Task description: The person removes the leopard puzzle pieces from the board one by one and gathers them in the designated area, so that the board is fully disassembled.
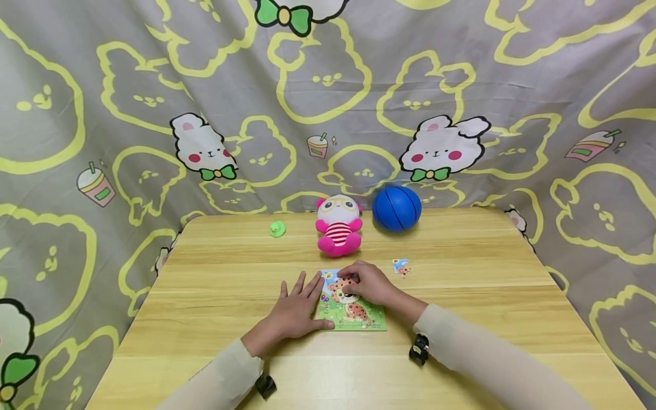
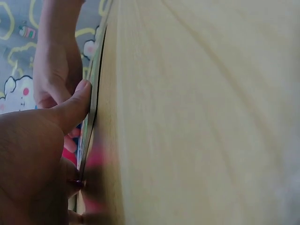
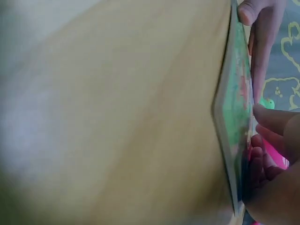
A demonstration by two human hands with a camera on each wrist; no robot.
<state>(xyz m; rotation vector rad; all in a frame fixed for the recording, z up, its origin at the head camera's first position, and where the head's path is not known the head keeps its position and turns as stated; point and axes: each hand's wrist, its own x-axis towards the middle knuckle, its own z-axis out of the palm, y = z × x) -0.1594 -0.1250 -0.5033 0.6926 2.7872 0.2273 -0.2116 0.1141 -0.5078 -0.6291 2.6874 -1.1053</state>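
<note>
A jigsaw puzzle board (image 1: 376, 322) with a spotted leopard cub on a green and blue ground lies flat on the table. My left hand (image 1: 294, 312) rests along its left side, fingers spread and straight. The left thumb (image 2: 79, 96) lies on the board's near edge. Over the cub's head, my right hand (image 1: 373, 282) pinches at a puzzle piece with bent thumb and index finger, hiding most of it. The right wrist view shows its other fingers (image 3: 257, 161) curled in at the board's surface. A loose puzzle piece (image 1: 401, 266) lies right of the board, beyond the right hand.
Behind the board sits a pink and white panda plush (image 1: 339, 225). A blue ball (image 1: 397, 208) stands to its right, a small green duck toy (image 1: 277, 229) to its left. The wooden table (image 1: 215, 273) meets a patterned grey curtain (image 1: 256, 91) at the back and sides.
</note>
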